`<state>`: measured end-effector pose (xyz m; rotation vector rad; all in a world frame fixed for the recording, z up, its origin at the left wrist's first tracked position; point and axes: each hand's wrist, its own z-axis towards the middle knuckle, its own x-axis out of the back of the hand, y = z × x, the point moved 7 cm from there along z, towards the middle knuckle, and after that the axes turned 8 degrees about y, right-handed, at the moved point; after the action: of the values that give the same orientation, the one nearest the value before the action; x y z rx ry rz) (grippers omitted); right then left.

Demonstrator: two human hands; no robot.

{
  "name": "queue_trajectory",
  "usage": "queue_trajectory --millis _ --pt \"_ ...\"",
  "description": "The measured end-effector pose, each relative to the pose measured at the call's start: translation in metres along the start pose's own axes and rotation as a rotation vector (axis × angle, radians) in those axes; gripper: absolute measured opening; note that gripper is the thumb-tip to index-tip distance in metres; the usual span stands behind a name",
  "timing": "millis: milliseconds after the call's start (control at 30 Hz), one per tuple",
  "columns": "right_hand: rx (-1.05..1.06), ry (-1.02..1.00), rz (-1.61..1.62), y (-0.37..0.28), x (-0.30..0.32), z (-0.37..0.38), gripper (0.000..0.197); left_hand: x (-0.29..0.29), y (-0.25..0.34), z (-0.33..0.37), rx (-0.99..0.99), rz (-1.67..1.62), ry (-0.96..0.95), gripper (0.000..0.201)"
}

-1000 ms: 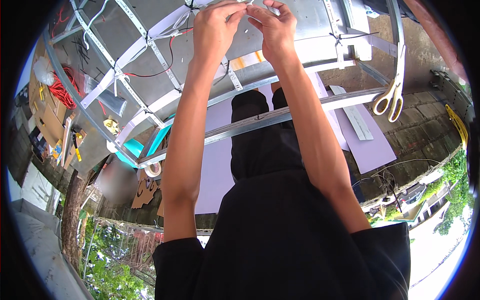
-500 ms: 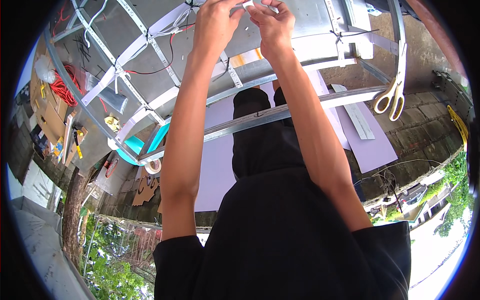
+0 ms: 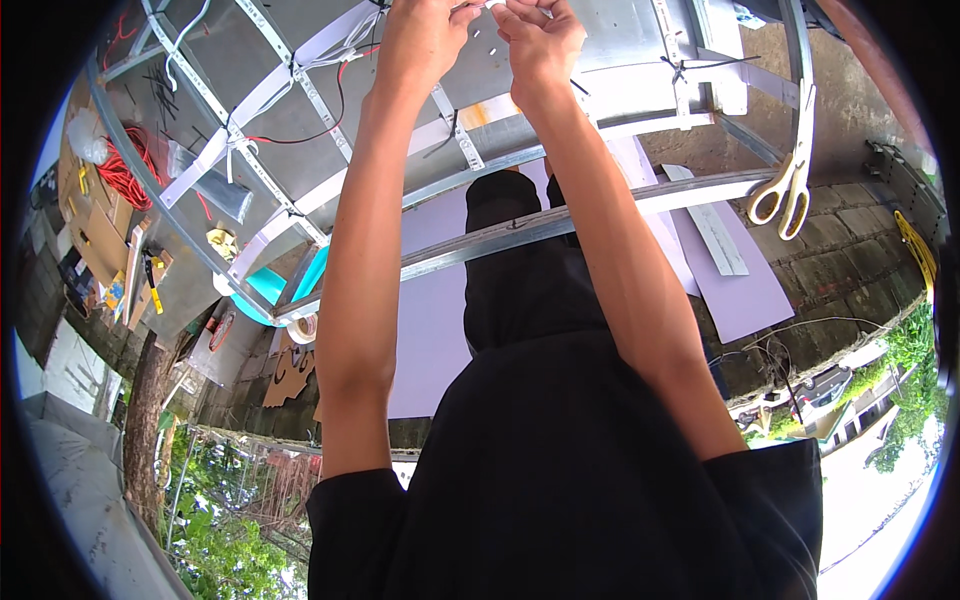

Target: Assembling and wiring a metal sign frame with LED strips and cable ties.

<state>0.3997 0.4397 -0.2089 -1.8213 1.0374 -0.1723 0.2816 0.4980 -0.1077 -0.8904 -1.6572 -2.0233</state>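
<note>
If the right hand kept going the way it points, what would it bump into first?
Probably the small white piece pinched between both hands, then the left hand. The right hand points towards them; depth is unclear.

One scissors (image 3: 787, 186), one hammer (image 3: 150, 274), one tape roll (image 3: 301, 328).

My hands (image 3: 480, 40) work hemmed by crossing metal rails (image 3: 520, 232); open panel (image 3: 600, 30) lies right, toward hanging scissors (image 3: 785, 185).
</note>
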Motion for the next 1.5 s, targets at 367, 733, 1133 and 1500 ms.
queue_trajectory --millis 367,733,1133,1500 --pt "-0.013 0.068 -0.254 -0.013 0.0 -0.02 0.025 0.0 0.002 0.001 0.001 0.009 0.025 0.011" --pt "-0.319 0.222 0.015 0.011 -0.008 -0.029 0.015 -0.001 0.002 -0.001 -0.022 -0.012 0.068 0.008" --pt "-0.509 -0.086 0.324 0.016 -0.039 -0.04 0.012 0.001 -0.003 -0.002 -0.012 0.006 0.0 0.007" --pt "-0.249 -0.564 0.617 0.013 -0.047 -0.022 0.007 0.005 0.004 0.003 -0.132 -0.386 0.08 0.01"
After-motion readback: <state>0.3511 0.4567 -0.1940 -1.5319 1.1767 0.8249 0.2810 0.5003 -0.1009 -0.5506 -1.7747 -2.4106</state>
